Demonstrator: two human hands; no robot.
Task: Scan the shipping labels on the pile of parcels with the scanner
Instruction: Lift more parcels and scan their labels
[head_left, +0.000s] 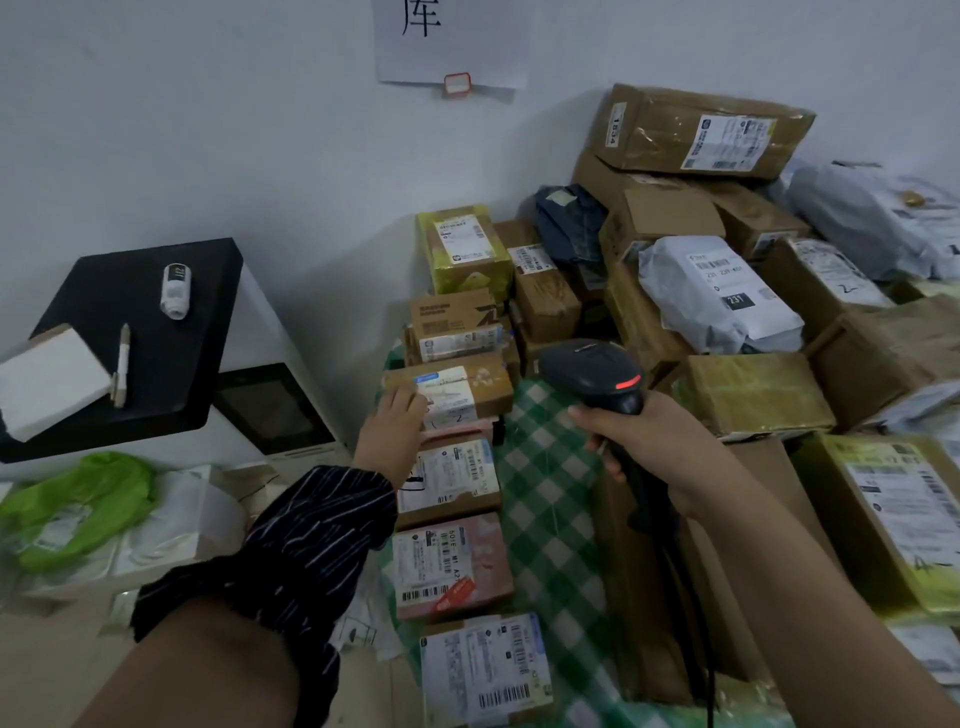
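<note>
Currently, several items are only partly readable. Far left of the left grip, a white box (49, 379) on a black-topped cabinet (171, 358) is cut off by the frame edge. The print on the small white roll (175, 290) behind the pen (122, 364) cannot be read. Below the cabinet lies a green bag (78, 506), blurred.

The left grip (392, 436) is wide. Its fingers lie flat on the left end of a brown parcel (467, 387) and cover part of the label. The striped sleeve (311, 545) hides whatever lies under the forearm.

Just right of that wrist and forearm, three small parcels lie in a row along the table's left edge:
- a brown one (452, 480);
- a pink parcel (452, 566);
- a labelled box (485, 670), cut off by the lower frame edge.

The barcodes show, but the label text is too small to make out.

A strip of the table (545, 467), covered in green-checked cloth, shows between the two grips.

The right grip (639, 447) is closed round the handle of the scanner (597, 374). The scanner head stands above the fist, just right of the brown parcel and apart from it. A red light (628, 384) glows on its rear. The scan window faces away and is hidden. The cable (696, 623) drops from the handle and leaves the frame at the bottom.

Right of and beyond the right grip, the pile of parcels (701, 130) rises against the wall. A grey bag (717, 296) marked 231 lies on its slope. The right frame edge cuts off the pile.
</note>
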